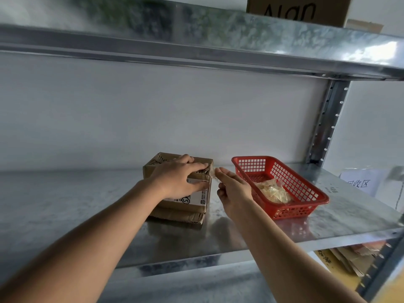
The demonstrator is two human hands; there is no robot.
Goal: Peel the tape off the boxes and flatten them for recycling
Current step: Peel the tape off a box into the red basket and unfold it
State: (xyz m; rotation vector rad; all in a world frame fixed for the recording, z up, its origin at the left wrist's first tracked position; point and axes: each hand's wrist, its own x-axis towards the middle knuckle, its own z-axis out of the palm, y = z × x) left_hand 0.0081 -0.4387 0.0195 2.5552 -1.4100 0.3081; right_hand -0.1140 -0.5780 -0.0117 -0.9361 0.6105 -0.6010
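A small brown cardboard box (157, 169) with a white shipping label sits on top of flattened cardboard (179, 217) on the metal shelf. My left hand (179, 178) presses flat on the box's top, fingers spread toward its right edge. My right hand (231, 189) is just right of the box and pinches a strip of clear tape (213, 172) that runs from the box's top right corner. A red plastic basket (306, 206) to the right holds a crumpled wad of peeled tape (273, 191).
The galvanised shelf (65, 193) extends left and forward; a higher shelf (196, 40) overhangs with a cardboard box (297, 9) on it. A steel upright (328, 121) stands at the back right. A paper sign (360, 182) lies right of the basket. Flattened cardboard (349, 259) lies below.
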